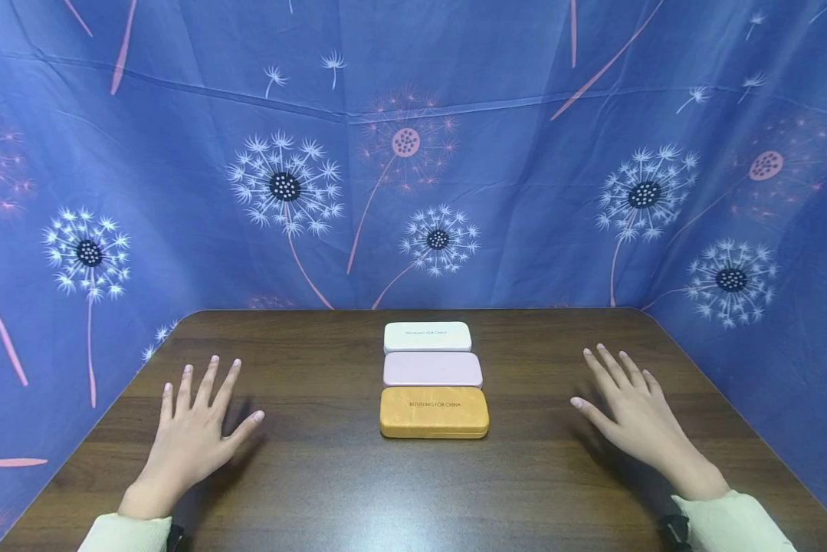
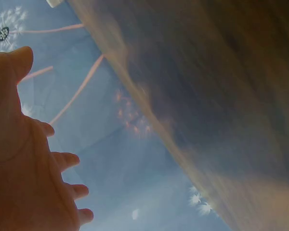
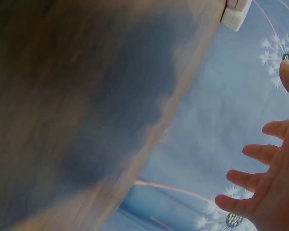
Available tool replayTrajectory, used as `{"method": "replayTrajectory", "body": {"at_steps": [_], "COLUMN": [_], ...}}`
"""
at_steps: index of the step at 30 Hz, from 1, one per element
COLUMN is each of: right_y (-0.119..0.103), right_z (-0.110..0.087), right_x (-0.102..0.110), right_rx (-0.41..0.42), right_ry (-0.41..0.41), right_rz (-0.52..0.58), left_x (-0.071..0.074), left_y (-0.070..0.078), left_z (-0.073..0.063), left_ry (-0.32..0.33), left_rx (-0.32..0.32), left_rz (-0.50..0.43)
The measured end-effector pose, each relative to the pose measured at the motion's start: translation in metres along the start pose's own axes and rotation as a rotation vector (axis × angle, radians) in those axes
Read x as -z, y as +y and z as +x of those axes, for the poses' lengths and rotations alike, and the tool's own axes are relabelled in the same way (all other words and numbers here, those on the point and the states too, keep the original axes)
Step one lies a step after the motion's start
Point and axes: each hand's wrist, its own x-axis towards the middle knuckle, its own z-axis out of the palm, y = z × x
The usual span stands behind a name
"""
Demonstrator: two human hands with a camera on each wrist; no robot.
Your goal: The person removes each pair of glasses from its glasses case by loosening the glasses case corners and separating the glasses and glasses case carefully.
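Three glasses cases lie one behind another at the middle of the table. Nearest is a mustard-yellow case with dark lettering, behind it a pale pink case, and farthest back a white case, also lettered. To their left, the left hand is held palm down over the table with fingers spread. The right hand hovers likewise on the right side, thumb towards the cases. Neither hand holds anything. In the right wrist view, ends of pale cases show at the top.
The dark wooden table narrows towards its far edge. A blue curtain printed with dandelions hangs behind it and along both sides. Light green sleeves cover the forearms, with a dark band at the right wrist.
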Motion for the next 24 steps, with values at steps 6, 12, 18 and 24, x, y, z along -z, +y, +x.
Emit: {"method": "replayTrajectory", "body": {"at_steps": [6,12,18,24], "right_y": [-0.01,-0.02,-0.03,-0.041], "right_z": [0.007,0.013,0.018,0.023], "right_x": [-0.002,-0.004,-0.007,-0.011], "right_rx": [0.03,0.071,0.13,0.199], "right_ry": [0.009,0.026,0.047,0.065], "right_rz": [-0.02,-0.029,-0.046,-0.05], "left_x": [-0.002,-0.005,-0.005,-0.008], "left_y": [0.011,0.024,0.037,0.051], "left_z": [0.005,0.01,0.015,0.019], "left_ry": [-0.02,-0.007,-0.008,-0.024], "left_rx": [-0.032,-0.085,-0.133,-0.173], "left_rz": [-0.006,-0.006,0.002,0.01]}}
